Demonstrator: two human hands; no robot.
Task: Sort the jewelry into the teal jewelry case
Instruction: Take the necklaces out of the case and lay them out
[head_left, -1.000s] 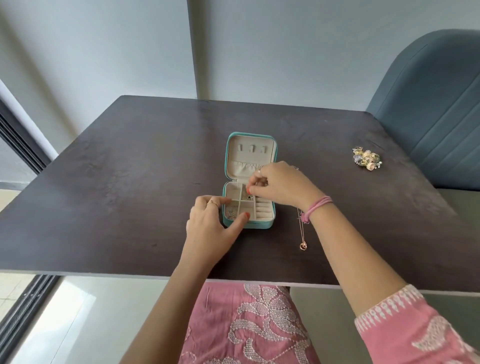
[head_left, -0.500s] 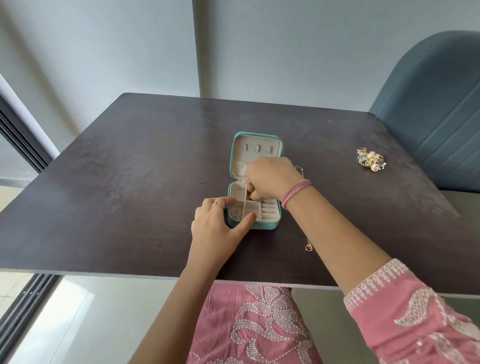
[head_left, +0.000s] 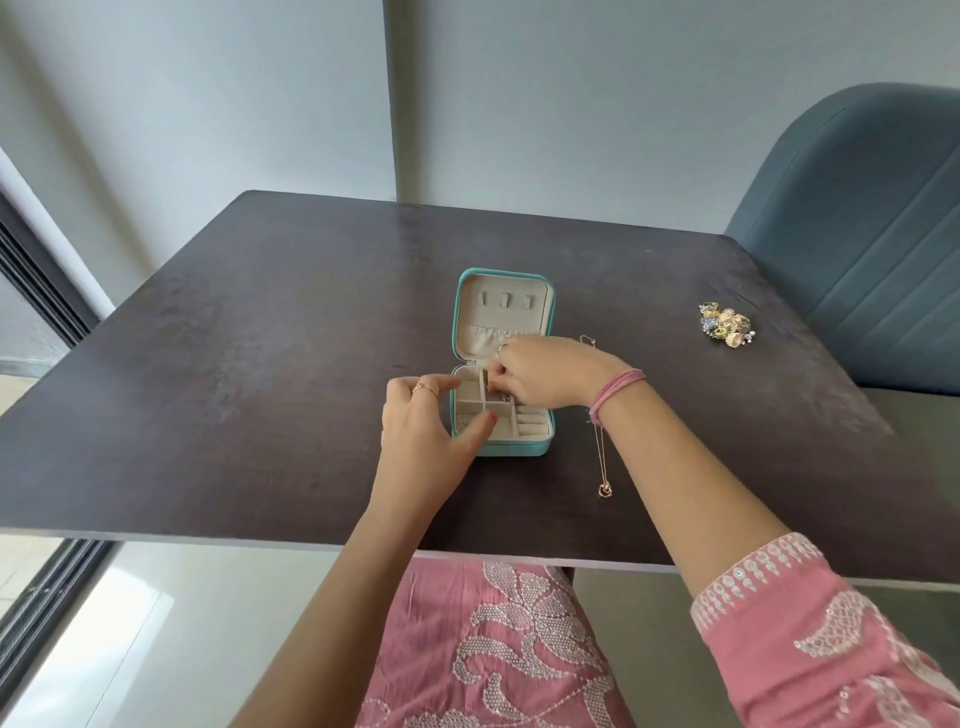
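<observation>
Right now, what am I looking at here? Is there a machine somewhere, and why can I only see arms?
There is no machine. A person wears a camera on the head, so this single picture looks forward and down at their own arms. On the dark table stands a small teal jewelry case, lid open. The left hand steadies the case at its near left corner. The right hand reaches into the compartments, fingertips pinched together over something too small to make out. Beside the case, partly under the right arm, lies a thin necklace with a small pendant. Farther right sits a little pile of colourful jewelry, near a blue chair.
</observation>
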